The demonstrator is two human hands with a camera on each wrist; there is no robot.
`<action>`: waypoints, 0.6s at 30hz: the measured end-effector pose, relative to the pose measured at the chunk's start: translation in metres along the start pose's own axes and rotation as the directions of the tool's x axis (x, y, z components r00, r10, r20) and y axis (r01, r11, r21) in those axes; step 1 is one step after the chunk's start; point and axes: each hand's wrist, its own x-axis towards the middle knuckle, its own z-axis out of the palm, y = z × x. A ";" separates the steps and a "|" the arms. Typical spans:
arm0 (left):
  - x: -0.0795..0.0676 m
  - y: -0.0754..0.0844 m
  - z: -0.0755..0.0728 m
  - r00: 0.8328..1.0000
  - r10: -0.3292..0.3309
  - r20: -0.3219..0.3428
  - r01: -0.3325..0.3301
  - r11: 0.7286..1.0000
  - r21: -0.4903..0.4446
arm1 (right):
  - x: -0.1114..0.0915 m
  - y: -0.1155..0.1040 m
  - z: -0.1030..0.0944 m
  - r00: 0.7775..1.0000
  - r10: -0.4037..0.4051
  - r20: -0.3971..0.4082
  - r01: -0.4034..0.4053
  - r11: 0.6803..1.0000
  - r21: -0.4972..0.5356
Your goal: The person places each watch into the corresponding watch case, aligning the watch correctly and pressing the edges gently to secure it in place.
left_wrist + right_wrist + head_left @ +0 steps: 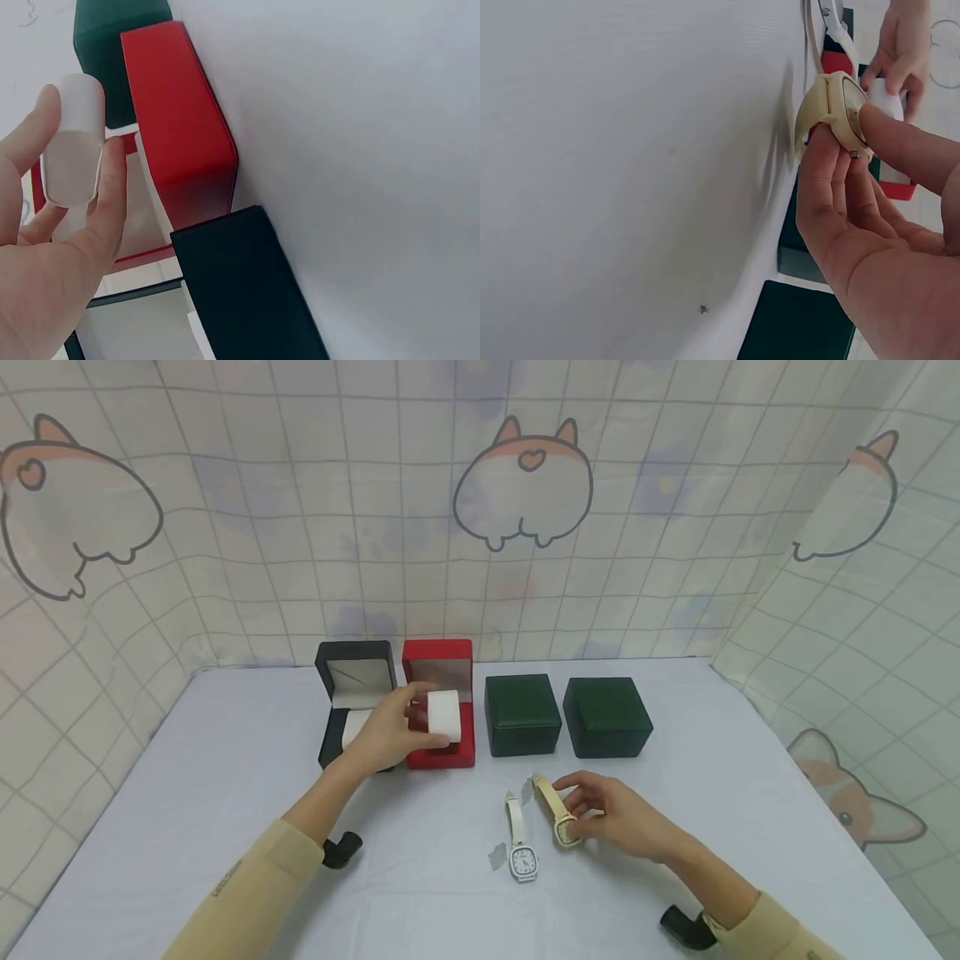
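Note:
My left hand point(390, 731) grips a white watch cushion point(444, 717) between thumb and fingers, above the open red watch box point(467, 735). The left wrist view shows the cushion's hollow side point(73, 169). On the right, my right hand point(618, 814) pinches a cream wristwatch point(823, 105) by its case, thumb on the dial and fingers beneath. Its strap point(548, 793) stretches away toward the green boxes. A white wristwatch point(517, 831) lies face up just left of it.
Left of the red box stands an open black watch box point(327, 673) with a white cushion point(356, 725) inside, partly behind my left hand. Two closed green boxes point(522, 714) point(607, 717) stand to the right. A patterned curtain point(420, 568) hangs behind the white table point(420, 877).

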 end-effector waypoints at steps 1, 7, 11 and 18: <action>-0.001 0.000 0.001 1.000 0.002 0.001 -0.002 1.000 0.002 | 0.000 0.000 0.000 1.000 -0.005 -0.008 0.005 1.000 -0.001; -0.008 0.003 0.007 1.000 0.004 0.001 -0.004 1.000 0.001 | 0.001 -0.005 -0.003 0.999 -0.025 -0.040 0.027 0.999 0.036; -0.013 0.007 0.013 1.000 0.013 0.001 -0.013 1.000 -0.015 | 0.001 -0.009 -0.005 0.997 -0.038 -0.062 0.043 0.995 0.085; -0.023 0.013 0.028 0.999 0.011 0.030 -0.010 0.999 -0.042 | 0.003 -0.012 -0.005 0.994 -0.018 -0.104 0.035 0.986 0.162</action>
